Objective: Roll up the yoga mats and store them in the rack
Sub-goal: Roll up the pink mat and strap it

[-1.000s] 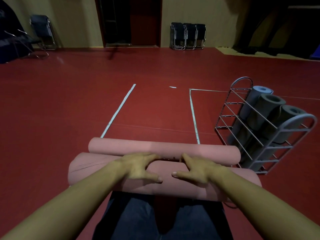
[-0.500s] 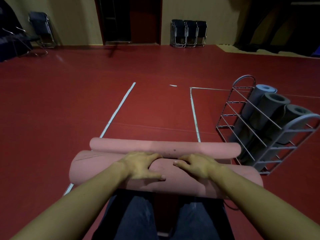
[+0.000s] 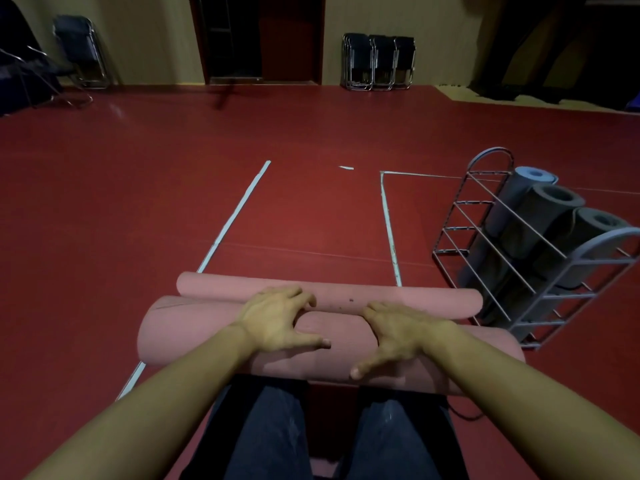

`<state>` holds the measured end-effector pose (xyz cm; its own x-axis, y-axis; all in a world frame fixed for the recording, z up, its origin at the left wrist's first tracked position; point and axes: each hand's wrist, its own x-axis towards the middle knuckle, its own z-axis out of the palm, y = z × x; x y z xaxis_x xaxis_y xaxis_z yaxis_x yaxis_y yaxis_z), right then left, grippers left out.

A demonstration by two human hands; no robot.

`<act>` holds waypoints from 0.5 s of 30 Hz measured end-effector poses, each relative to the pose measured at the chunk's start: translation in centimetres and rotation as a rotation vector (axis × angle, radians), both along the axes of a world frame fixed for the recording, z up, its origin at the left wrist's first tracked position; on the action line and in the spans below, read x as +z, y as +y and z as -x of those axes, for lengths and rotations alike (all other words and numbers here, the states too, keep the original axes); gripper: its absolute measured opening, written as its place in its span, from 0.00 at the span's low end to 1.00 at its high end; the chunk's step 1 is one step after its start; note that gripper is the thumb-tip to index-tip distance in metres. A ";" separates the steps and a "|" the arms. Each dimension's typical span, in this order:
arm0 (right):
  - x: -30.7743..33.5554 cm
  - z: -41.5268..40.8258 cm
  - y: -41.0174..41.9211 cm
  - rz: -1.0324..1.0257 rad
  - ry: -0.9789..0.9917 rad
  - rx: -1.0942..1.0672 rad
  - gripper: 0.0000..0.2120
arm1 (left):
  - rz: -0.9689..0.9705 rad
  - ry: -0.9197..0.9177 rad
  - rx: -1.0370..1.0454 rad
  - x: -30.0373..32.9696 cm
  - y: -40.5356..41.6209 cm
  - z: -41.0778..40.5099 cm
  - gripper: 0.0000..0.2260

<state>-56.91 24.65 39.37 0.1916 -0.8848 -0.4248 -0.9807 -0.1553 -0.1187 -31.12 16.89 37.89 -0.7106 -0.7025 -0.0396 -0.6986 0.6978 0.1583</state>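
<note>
Pink foam yoga mat roll point(image 3: 194, 334), thick and lying crosswise on the red floor point(image 3: 138, 209), sits directly in front of the kneeling person's dark-trousered knees point(image 3: 270, 431). A thinner pink rolled mat edge point(image 3: 415, 299) lies just beyond it, touching along its length; whether both belong to one mat cannot be told. The left hand point(image 3: 273, 323) rests on top of the thick roll, fingers spread and bent over its far side, thumb extended flat. The right hand point(image 3: 398, 336) rests beside it on the same roll, fingers spread and pressed flat, nothing gripped. At far right stands a grey wire-frame storage rack point(image 3: 485, 244), near the mat's right end. The rack holds three rolled mats side by side, leaning: one blue-grey rolled mat point(image 3: 519, 188) and two dark grey rolled mats point(image 3: 547, 209).
</note>
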 end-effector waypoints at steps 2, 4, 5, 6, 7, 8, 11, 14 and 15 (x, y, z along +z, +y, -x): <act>-0.3 0.0 -0.1 0.004 -0.057 -0.024 0.56 | 0.017 0.005 0.010 -0.2 0.1 -0.1 0.38; -0.5 0.3 -0.1 0.052 -0.148 -0.048 0.54 | 0.005 -0.021 0.002 -0.5 0.0 -0.2 0.40; -0.6 0.4 0.0 0.080 -0.174 -0.063 0.52 | -0.005 -0.041 -0.014 -0.6 0.0 -0.3 0.41; -0.5 0.5 0.0 0.101 -0.184 -0.082 0.49 | -0.021 -0.069 -0.035 -0.7 -0.1 -0.4 0.44; -0.6 0.5 0.0 0.113 -0.179 -0.097 0.47 | -0.041 -0.097 -0.054 -0.7 -0.1 -0.5 0.48; -0.6 0.5 0.0 0.114 -0.170 -0.105 0.44 | -0.061 -0.113 -0.068 -0.8 -0.2 -0.6 0.50; -0.7 0.7 -0.2 0.109 -0.169 -0.119 0.41 | -0.084 -0.090 -0.105 -0.7 -0.6 -0.6 0.44; -1.1 1.2 -0.3 0.210 -0.167 -0.101 0.42 | -0.003 -0.002 -0.121 -1.2 -0.9 -0.7 0.42; -1.4 1.3 -0.3 0.255 -0.160 -0.075 0.42 | 0.038 0.045 -0.118 -1.6 -0.8 -0.8 0.43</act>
